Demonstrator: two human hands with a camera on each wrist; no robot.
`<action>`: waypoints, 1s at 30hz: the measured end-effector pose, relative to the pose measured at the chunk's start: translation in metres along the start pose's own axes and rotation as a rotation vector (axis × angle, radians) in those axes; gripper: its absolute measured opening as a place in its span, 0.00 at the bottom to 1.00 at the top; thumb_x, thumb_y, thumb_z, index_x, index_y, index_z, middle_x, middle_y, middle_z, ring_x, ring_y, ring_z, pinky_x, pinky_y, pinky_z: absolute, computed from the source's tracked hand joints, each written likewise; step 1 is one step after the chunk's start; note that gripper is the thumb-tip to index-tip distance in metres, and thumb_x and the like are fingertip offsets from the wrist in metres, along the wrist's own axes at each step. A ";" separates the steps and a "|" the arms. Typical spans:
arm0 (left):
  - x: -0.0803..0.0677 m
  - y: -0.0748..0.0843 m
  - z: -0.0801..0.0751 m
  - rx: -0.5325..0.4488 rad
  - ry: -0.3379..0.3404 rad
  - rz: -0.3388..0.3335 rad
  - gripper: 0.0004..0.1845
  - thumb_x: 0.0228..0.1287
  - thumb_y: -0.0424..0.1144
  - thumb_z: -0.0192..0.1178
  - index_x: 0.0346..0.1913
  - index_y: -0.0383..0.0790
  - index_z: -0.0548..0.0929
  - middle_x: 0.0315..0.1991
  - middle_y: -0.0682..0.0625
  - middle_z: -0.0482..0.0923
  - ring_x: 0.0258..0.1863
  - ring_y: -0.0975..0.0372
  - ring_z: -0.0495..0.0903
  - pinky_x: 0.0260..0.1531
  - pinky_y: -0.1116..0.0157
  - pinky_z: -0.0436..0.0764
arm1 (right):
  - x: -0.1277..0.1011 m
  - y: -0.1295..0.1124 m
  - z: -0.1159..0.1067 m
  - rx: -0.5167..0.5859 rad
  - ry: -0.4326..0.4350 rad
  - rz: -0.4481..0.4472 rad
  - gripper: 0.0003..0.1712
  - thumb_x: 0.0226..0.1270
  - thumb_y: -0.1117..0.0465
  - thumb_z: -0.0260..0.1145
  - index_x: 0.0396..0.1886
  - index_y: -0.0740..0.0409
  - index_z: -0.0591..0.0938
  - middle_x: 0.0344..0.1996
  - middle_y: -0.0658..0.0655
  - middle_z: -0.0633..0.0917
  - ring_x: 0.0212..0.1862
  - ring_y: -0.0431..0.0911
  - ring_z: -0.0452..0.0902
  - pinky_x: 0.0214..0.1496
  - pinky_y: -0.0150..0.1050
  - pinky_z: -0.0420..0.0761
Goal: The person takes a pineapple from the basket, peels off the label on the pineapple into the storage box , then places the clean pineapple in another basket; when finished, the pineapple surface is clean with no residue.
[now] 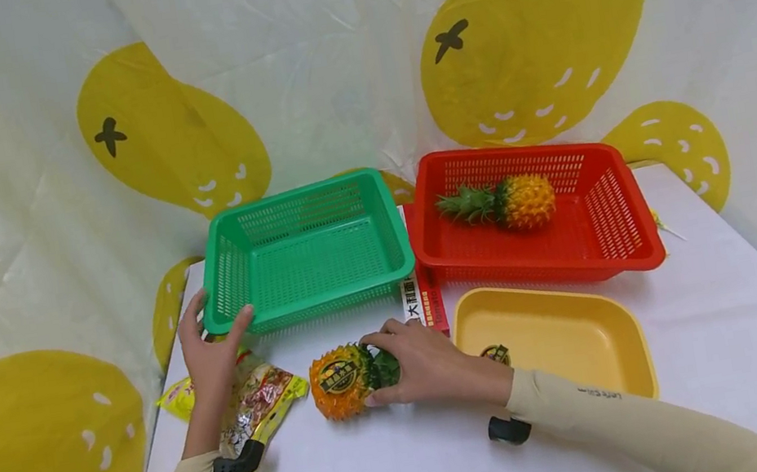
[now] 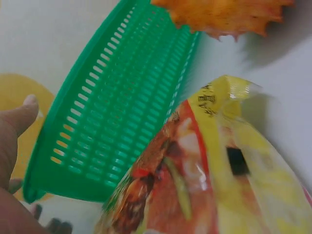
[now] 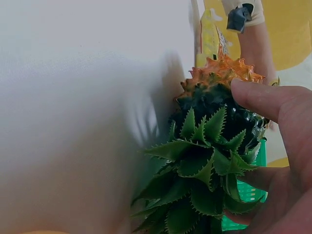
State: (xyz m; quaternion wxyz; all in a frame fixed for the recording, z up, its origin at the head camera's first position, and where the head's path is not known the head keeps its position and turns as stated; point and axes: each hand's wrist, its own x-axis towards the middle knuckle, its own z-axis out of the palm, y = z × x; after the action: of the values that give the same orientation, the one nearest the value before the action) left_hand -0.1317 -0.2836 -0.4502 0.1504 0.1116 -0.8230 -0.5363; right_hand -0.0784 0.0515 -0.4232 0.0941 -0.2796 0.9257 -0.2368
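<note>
An orange pineapple (image 1: pixel 339 382) with a dark round label lies on its side over the white table, its green leafy crown (image 3: pixel 200 180) towards the right. My right hand (image 1: pixel 417 362) grips it where fruit and crown meet, thumb on one side and fingers on the other. At the front left corner of the green basket (image 1: pixel 330 305), my left hand (image 1: pixel 211 349) has its thumb and fingers spread about the rim. Below that wrist lies a shiny food packet (image 1: pixel 256 404), which in the left wrist view covers part of the basket's wall.
A red basket (image 1: pixel 546 263) at the back right holds another pineapple (image 1: pixel 527 201). In front of it sits a yellow tray (image 1: pixel 589 343), partly behind my right forearm. A red and white box (image 1: pixel 431 302) shows between the baskets. Fruit-printed cloth (image 1: pixel 323 71) hangs behind.
</note>
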 end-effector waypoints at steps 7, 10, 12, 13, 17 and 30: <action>-0.015 0.017 -0.014 0.053 0.187 0.328 0.33 0.63 0.39 0.78 0.71 0.47 0.80 0.66 0.45 0.71 0.64 0.58 0.69 0.66 0.58 0.72 | -0.001 0.002 0.002 0.005 0.004 0.007 0.47 0.58 0.31 0.78 0.73 0.48 0.79 0.58 0.55 0.81 0.50 0.53 0.79 0.46 0.47 0.82; -0.021 0.025 -0.017 0.001 0.178 0.463 0.25 0.62 0.27 0.75 0.63 0.34 0.85 0.58 0.39 0.78 0.56 0.57 0.75 0.59 0.65 0.76 | -0.001 0.002 0.002 0.012 0.002 0.006 0.47 0.58 0.31 0.78 0.73 0.48 0.79 0.59 0.55 0.81 0.51 0.53 0.79 0.45 0.46 0.82; -0.026 0.029 -0.017 -0.056 0.116 0.536 0.21 0.61 0.21 0.73 0.58 0.28 0.85 0.51 0.34 0.80 0.51 0.56 0.78 0.55 0.67 0.79 | -0.001 0.002 0.002 0.016 0.004 0.001 0.47 0.58 0.31 0.78 0.73 0.48 0.79 0.59 0.55 0.81 0.51 0.53 0.80 0.45 0.46 0.83; -0.029 0.031 -0.017 -0.083 0.070 0.562 0.20 0.60 0.19 0.71 0.56 0.26 0.85 0.48 0.32 0.81 0.49 0.56 0.80 0.54 0.67 0.79 | -0.001 0.003 0.003 0.018 0.006 -0.002 0.47 0.58 0.32 0.78 0.73 0.47 0.79 0.59 0.55 0.81 0.52 0.53 0.80 0.45 0.47 0.83; -0.041 0.039 -0.014 -0.125 -0.166 0.580 0.20 0.60 0.16 0.69 0.56 0.27 0.85 0.47 0.34 0.83 0.46 0.56 0.82 0.52 0.68 0.81 | -0.001 0.003 0.003 0.020 0.012 -0.009 0.47 0.58 0.32 0.78 0.73 0.47 0.79 0.60 0.55 0.81 0.52 0.54 0.80 0.46 0.48 0.83; -0.068 0.047 0.013 0.100 -0.710 0.510 0.54 0.48 0.46 0.88 0.79 0.52 0.70 0.73 0.54 0.70 0.66 0.57 0.73 0.61 0.46 0.77 | -0.001 0.003 0.004 0.017 0.016 -0.024 0.46 0.59 0.33 0.78 0.72 0.49 0.80 0.59 0.55 0.82 0.53 0.53 0.80 0.50 0.48 0.83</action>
State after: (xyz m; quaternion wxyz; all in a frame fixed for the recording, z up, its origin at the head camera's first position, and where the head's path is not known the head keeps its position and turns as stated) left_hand -0.0741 -0.2302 -0.4206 -0.0199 -0.2793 -0.8497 -0.4467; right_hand -0.0777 0.0533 -0.4278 0.0865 -0.2879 0.9209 -0.2481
